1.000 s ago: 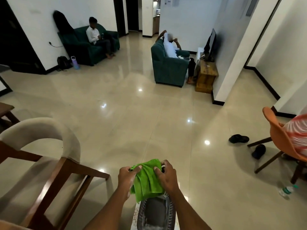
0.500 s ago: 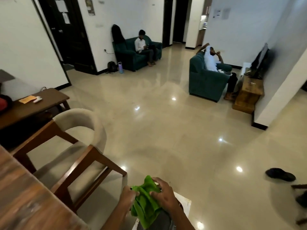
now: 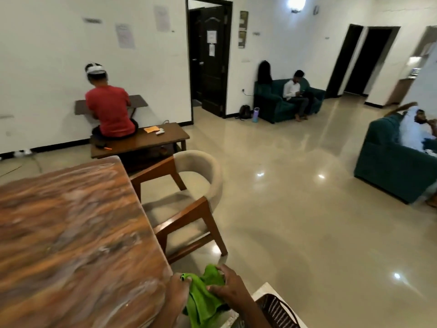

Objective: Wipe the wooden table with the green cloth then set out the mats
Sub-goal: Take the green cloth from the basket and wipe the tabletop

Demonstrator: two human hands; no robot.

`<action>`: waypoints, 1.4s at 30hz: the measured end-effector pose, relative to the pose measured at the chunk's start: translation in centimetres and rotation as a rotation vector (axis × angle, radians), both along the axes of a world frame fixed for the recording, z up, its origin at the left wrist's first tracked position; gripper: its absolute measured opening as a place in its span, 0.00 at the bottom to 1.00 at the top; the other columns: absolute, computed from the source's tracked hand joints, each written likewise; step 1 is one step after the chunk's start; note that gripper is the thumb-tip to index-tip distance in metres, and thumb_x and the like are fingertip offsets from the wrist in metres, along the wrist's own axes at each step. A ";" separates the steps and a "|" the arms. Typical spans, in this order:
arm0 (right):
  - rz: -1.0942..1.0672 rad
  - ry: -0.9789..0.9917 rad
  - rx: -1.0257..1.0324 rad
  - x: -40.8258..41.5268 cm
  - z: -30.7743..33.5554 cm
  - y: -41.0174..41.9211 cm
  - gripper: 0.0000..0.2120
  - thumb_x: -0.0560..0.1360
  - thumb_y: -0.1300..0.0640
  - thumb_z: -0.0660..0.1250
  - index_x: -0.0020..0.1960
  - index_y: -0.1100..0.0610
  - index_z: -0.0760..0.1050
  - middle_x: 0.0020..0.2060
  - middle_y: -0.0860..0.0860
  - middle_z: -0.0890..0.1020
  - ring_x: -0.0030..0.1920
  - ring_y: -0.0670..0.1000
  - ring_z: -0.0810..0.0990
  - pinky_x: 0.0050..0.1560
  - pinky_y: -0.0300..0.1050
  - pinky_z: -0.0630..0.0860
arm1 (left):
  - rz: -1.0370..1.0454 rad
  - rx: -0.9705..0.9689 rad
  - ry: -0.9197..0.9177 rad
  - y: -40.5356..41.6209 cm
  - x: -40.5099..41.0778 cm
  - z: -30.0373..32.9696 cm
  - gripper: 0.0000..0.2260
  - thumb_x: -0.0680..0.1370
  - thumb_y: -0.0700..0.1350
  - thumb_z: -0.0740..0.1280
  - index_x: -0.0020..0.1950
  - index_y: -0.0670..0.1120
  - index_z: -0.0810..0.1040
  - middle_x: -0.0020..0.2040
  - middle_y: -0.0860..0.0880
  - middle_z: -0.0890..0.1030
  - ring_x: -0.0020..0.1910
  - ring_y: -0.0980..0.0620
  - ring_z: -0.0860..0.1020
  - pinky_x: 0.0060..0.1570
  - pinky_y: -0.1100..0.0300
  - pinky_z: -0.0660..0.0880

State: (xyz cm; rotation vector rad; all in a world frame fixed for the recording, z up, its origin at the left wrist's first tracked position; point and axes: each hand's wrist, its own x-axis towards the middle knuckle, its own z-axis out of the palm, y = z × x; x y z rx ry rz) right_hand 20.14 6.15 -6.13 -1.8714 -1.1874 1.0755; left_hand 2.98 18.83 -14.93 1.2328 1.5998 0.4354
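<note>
While I stand at the corner of the wooden table (image 3: pixel 71 233), the green cloth (image 3: pixel 203 301) hangs bunched between my hands, just off the table's edge. My left hand (image 3: pixel 178 292) pinches its upper corner; my right hand (image 3: pixel 227 286) grips its middle with curled fingers. The cloth is bright, crumpled and drooping.

No legible text, label, brand, number or sign is found. Sheets of paper (image 3: pixel 125 36) on the white wall and notices (image 3: pixel 211 36) on the dark door (image 3: pixel 210 60) carry marks too blurred and small to read. Framed items (image 3: pixel 243 29) beside the door are likewise unreadable.
</note>
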 end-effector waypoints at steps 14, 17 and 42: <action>0.240 -0.094 0.174 -23.2 1.8 8.7 0.25 0.71 0.39 0.63 0.67 0.26 0.66 0.69 0.48 0.79 0.69 0.46 0.77 0.72 0.47 0.72 | 0.349 -0.153 -0.400 -0.5 -23.8 8.3 0.15 0.75 0.46 0.81 0.57 0.43 0.83 0.56 0.43 0.85 0.55 0.39 0.83 0.64 0.41 0.78; 0.301 -0.123 0.197 -28.2 2.3 9.3 0.22 0.73 0.40 0.63 0.64 0.27 0.65 0.67 0.46 0.78 0.68 0.47 0.77 0.70 0.42 0.73 | 0.420 -0.232 -0.487 -0.9 -28.4 7.4 0.20 0.75 0.50 0.79 0.60 0.38 0.85 0.55 0.37 0.86 0.50 0.39 0.85 0.59 0.42 0.80; 0.611 -0.014 0.125 -44.6 0.4 17.4 0.13 0.79 0.47 0.71 0.49 0.58 0.75 0.38 0.54 0.78 0.40 0.45 0.78 0.40 0.48 0.74 | 0.928 -0.132 -0.399 1.1 -46.5 6.0 0.13 0.88 0.51 0.60 0.48 0.48 0.78 0.50 0.41 0.84 0.48 0.40 0.83 0.52 0.44 0.82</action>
